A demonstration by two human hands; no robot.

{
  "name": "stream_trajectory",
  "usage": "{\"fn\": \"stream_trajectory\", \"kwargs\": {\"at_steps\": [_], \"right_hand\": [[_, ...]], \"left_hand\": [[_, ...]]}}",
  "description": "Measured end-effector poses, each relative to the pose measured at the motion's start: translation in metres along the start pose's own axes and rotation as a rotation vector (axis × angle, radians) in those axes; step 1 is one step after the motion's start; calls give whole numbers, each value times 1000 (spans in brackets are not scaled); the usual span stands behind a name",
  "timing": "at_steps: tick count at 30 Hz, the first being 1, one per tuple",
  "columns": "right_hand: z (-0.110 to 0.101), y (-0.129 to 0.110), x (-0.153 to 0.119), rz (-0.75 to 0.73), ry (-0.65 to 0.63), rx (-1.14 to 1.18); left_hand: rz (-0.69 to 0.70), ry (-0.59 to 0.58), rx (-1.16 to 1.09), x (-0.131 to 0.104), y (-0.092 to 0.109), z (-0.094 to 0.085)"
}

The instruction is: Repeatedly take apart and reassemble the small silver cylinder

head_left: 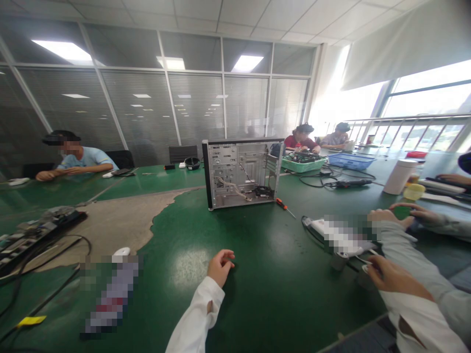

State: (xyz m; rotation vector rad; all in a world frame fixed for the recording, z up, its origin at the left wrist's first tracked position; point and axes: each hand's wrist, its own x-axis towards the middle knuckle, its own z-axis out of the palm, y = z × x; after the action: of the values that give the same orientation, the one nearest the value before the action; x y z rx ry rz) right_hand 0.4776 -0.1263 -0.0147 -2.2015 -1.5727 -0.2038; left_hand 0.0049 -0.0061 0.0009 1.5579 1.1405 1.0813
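My left hand (221,267), in a white sleeve, rests on the green tabletop (265,304) with fingers loosely curled and nothing in it. At the right, my right hand (399,277) has its fingers closed at a white cable (364,264); its tip is partly hidden. The cable runs by a white device (340,238), blurred by pixelation, with a dark edge. Beyond my hands stands an open computer case (241,171), its side panel off and wires inside. An orange-handled screwdriver (285,207) lies at its right foot.
A neighbour's grey-sleeved hands (390,215) hold a round green thing (402,212) close on my right. A pale tumbler (400,176), a green basket (303,165) and a blue basket (351,162) stand farther back. Left lie a circuit board assembly (40,230) and a pixelated purple pouch-like item (114,296).
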Motion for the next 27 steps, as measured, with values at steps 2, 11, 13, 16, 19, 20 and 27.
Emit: {"fn": "stream_trajectory", "kwargs": {"at_steps": [2,11,13,16,19,20,27], "right_hand": [[-2,-1,-1,3,20,-11],[-1,-1,-6,19,37,-59],[-1,0,-6,38,24,-53],[-1,0,-8,68,-17,-67],[-1,-5,-13,20,-1,-95],[-1,-7,-15,-1,42,-109],[-2,-25,-25,-50,274,-180]], "left_hand": [[5,-1,7,-1,2,0],[9,-5,4,0,1,0],[7,-5,4,0,0,1],[9,-5,9,0,-1,1],[9,-5,11,0,-1,1],[9,-6,11,0,-1,1],[18,-8,25,0,-2,0]]}}
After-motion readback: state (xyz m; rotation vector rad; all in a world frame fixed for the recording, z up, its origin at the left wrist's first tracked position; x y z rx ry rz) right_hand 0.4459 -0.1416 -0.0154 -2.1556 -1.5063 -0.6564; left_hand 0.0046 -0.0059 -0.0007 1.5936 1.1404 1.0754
